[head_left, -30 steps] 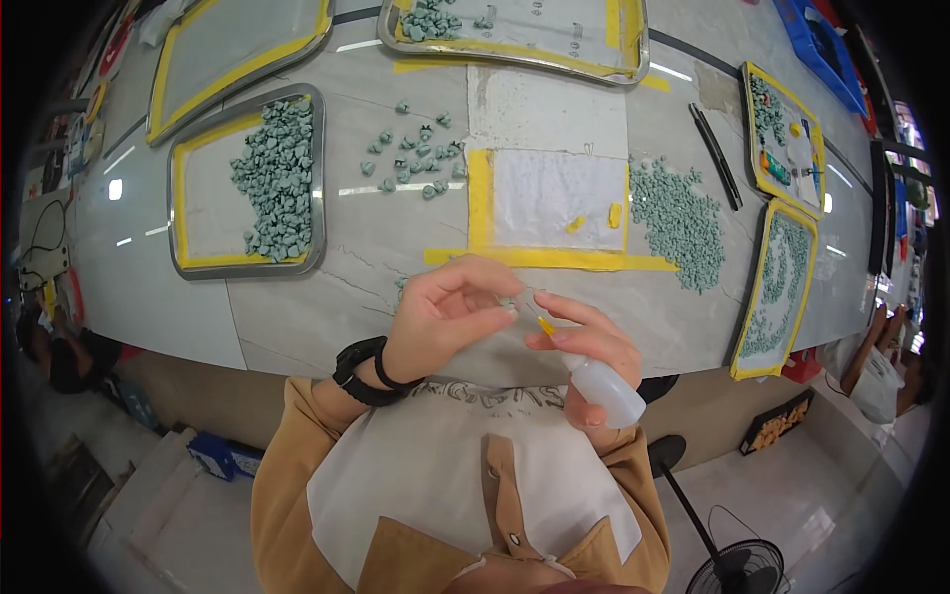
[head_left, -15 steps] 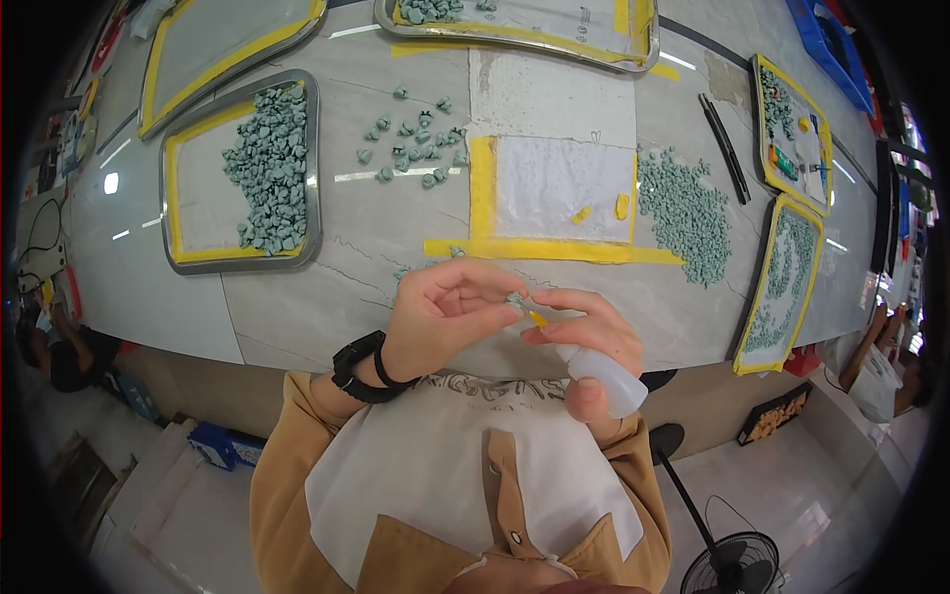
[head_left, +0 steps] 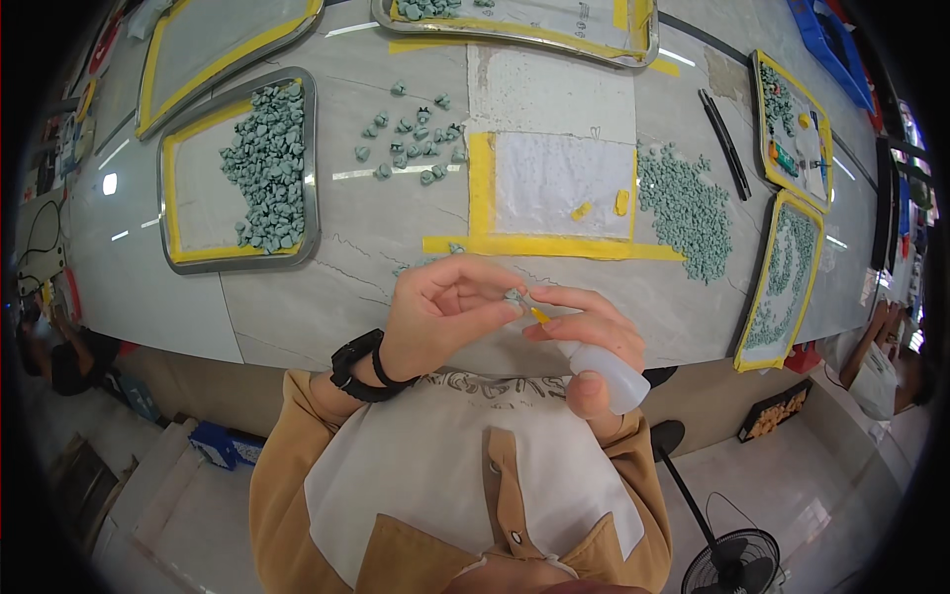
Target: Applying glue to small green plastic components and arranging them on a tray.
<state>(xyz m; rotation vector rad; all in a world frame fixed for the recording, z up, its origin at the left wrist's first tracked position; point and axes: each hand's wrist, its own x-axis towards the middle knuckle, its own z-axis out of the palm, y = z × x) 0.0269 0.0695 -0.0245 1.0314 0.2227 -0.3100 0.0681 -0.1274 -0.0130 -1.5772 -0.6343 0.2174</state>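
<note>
My left hand [head_left: 435,312] pinches a small grey-green piece [head_left: 513,296] between thumb and fingertips, just over the near edge of the table. In my right hand [head_left: 597,335] is a translucent white squeeze bottle [head_left: 616,381]. Its yellow nozzle [head_left: 539,315] points up and left, close below the pinched piece; whether the two touch I cannot tell. The right index fingertip is beside the piece. Several matching pieces [head_left: 404,125] lie scattered beyond my left hand, and a few more are partly hidden behind it.
At the left stands a metal tray [head_left: 315,178] with heaped larger pieces. A white sheet edged in yellow tape [head_left: 554,168] lies ahead. Right of it are a pile of tiny green bits [head_left: 683,213], two black pens [head_left: 725,146] and a yellow-edged tray [head_left: 744,342]. A floor fan [head_left: 730,564] stands below right.
Almost nothing differs. The bottle and my right fingers have shifted very slightly right, while both hands keep their grip.
</note>
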